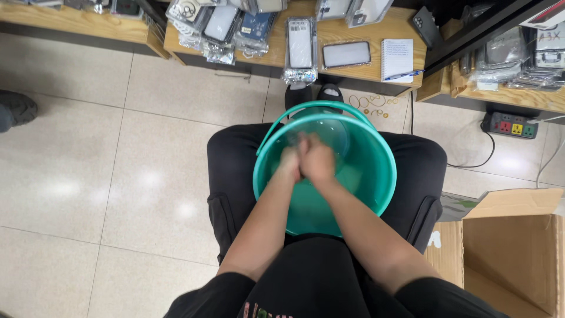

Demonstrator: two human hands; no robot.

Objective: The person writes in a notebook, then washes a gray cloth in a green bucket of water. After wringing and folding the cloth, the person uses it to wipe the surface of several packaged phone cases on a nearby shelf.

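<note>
A teal plastic bucket (pixel 384 176) sits between my knees, its handle (pixel 329 105) lying toward the far rim. Both my hands are down inside it, pressed against each other and blurred by motion. My left hand (pixel 288 160) is on the left and my right hand (pixel 318 160) partly overlaps it. Just past the fingers, a clear, rounded, glassy thing (pixel 331 131) shows against the bucket's far wall. Whether either hand grips it is hidden by the blur.
A low wooden counter (pixel 353 70) ahead carries several packaged phone cases (pixel 300 44) and a spiral notebook (pixel 396 58) with a blue pen. A power strip (pixel 511 125) and rubber bands (pixel 374 103) lie on the tiled floor. An open cardboard box (pixel 512 247) stands at right; another person's shoe (pixel 17 109) at left.
</note>
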